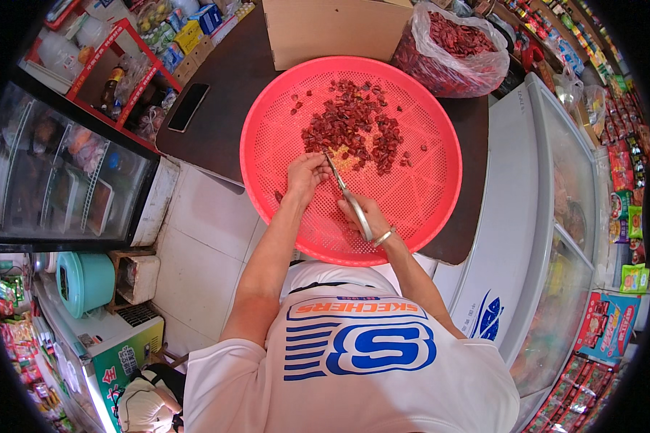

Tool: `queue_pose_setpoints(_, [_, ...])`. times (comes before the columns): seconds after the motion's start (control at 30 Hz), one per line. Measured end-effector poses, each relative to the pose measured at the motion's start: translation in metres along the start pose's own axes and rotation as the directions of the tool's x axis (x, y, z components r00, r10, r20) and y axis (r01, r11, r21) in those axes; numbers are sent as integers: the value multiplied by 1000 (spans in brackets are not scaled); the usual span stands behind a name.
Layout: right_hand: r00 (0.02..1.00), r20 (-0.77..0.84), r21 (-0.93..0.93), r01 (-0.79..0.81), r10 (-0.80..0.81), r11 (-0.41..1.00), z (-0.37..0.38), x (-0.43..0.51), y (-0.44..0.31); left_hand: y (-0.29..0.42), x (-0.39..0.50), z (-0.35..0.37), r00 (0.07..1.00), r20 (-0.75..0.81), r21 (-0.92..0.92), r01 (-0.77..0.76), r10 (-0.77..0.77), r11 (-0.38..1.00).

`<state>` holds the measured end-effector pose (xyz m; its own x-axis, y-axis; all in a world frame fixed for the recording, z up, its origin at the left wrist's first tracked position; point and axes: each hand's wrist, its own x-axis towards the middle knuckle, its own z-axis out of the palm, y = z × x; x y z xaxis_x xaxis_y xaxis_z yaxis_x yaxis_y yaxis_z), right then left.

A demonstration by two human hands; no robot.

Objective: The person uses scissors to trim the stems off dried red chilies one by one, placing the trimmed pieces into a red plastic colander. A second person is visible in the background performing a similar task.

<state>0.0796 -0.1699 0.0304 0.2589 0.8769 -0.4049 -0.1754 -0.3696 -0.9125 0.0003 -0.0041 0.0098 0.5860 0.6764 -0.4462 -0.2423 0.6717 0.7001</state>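
Observation:
A pink-red perforated plastic basket tray point(430, 200) lies before me, with a heap of cut dried red chilies point(338, 119) in it. Pale yellow seeds point(344, 161) are scattered at the heap's near edge. My right hand point(366, 214) grips a pair of metal scissors point(352, 201) by the handles, the blades pointing up and left. Over the tray's left part, my left hand point(307, 174) has its fingers curled together beside the blade tips. Whether a chili is between those fingers is too small to make out. One longer chili point(278, 196) rests near the tray's left rim.
A clear plastic bag of dried red chilies point(455, 54) and a cardboard box point(330, 32) stand behind the tray. A smartphone point(189, 107) lies on the dark table point(216, 146). A chest freezer point(512, 178) is on the right; a person point(146, 403) is at lower left.

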Motion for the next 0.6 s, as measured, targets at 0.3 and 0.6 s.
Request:
queue_pose_setpoints(0.3, [1000,-4,-46,26,-26,999,-1,1,4,0,0,-1,1000,5,1,6,-6,1000])
queue_pose_setpoints(0.6, [999,-7,-18,32,-33,999,0,2,4,2,-1,0,1000,-5,7,18,-18,1000])
